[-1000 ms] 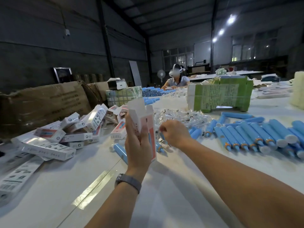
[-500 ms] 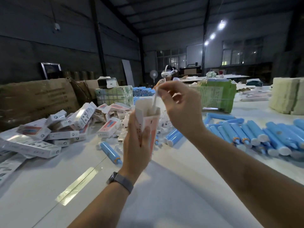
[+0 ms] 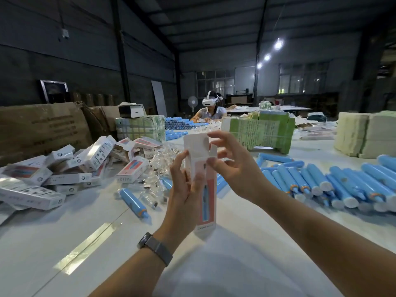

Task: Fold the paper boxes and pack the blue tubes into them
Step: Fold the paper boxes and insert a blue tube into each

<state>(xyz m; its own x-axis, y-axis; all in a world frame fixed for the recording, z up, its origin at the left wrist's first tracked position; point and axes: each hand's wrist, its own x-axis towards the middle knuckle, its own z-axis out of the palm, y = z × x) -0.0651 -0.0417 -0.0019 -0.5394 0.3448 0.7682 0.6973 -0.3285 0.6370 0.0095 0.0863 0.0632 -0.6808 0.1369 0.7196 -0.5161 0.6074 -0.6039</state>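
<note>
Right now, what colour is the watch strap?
Grey, on the left wrist: watch strap, head view.

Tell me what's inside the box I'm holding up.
The box stands upright in the left hand, top flaps open, the right hand at them. Its walls hide the inside, so no tube or anything else shows in it.

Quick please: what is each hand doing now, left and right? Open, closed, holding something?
Left hand: closed on the upright paper box, holding it.
Right hand: fingers spread at the box's open top flaps, gripping nothing firmly.
</note>
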